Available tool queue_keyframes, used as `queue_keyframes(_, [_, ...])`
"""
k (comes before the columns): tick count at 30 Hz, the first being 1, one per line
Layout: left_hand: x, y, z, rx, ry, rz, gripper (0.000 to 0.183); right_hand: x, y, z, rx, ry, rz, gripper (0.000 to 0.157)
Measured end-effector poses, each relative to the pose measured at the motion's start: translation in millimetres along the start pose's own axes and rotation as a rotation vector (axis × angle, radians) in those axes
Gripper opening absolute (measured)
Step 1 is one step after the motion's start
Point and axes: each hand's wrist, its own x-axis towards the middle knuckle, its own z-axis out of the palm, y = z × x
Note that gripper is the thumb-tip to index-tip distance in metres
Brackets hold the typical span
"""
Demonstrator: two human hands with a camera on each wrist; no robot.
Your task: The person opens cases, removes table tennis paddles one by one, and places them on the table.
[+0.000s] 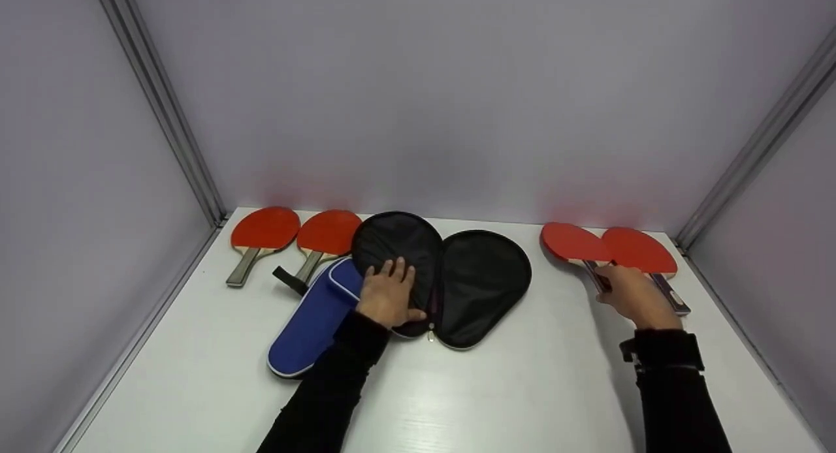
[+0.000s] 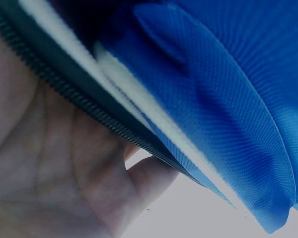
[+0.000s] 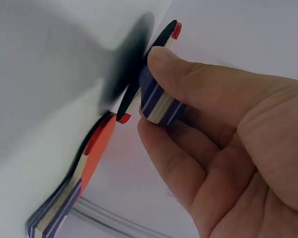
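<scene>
My left hand (image 1: pixel 386 293) rests with spread fingers on the left half of a black table tennis bat case (image 1: pixel 486 280), which lies unzipped and opened out flat. In the left wrist view the palm (image 2: pixel 54 163) is beside a toothed zipper edge (image 2: pixel 94 106). At the right, my right hand (image 1: pixel 637 299) pinches the handle of a red table tennis bat (image 1: pixel 571 242) between thumb and fingers. The right wrist view shows its striped handle end (image 3: pixel 161 105) in the grip, the blade raised off the white table. Another red bat (image 1: pixel 637 247) lies right beside it.
Two more red bats (image 1: pixel 266 228) lie at the back left of the white table (image 1: pixel 483 394). A blue case (image 1: pixel 310 329) with white piping lies under the left forearm, partly beneath the black case. Grey walls (image 1: pixel 418 100) close off the back and both sides.
</scene>
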Motion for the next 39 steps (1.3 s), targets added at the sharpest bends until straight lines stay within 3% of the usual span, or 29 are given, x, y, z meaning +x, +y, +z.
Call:
queue_keyframes(2, [0.2,-0.3,0.7,0.011,0.003,0.000,0.110,3,1,4.9,-0.010,-0.022,0.004,0.055])
queue_keyframes(7, [2.8,-1.9,5.7,0.021,0.019,0.001,0.109,9,4,16.2,-0.054,-0.045,-0.034,0.038])
queue_keyframes(14, [3.1,-2.9,8.6,0.013,0.051,0.005,0.109,8,3,18.9,-0.056,-0.039,-0.033,0.049])
queue_keyframes(17, [0.8,-2.3,6.2,-0.002,0.034,0.003,0.109,8,0,20.1,-0.036,-0.011,-0.035,0.029])
queue_keyframes(20, [0.1,-1.8,4.7,-0.012,0.020,0.001,0.109,8,-9,20.0,-0.033,0.032,-0.018,0.022])
queue_keyframes(23, [1.2,-2.0,5.3,-0.010,0.023,0.001,0.110,10,-23,18.8,-0.029,0.084,-0.019,0.038])
queue_keyframes(26, [3.5,-3.9,7.9,0.010,0.035,0.006,0.111,11,-39,20.0,-0.047,0.148,-0.077,0.051])
queue_keyframes(29, [7.0,-7.8,11.2,0.025,0.037,0.014,0.113,13,-55,26.5,-0.077,0.205,-0.151,0.053])
queue_keyframes(34, [11.5,-15.0,9.9,0.011,0.049,0.036,0.107,15,-79,45.2,-0.121,0.194,-0.249,0.052])
queue_keyframes(39, [-3.9,-13.8,-22.7,-0.080,0.119,0.048,0.091,15,-94,66.4,-0.156,0.138,-0.339,0.047])
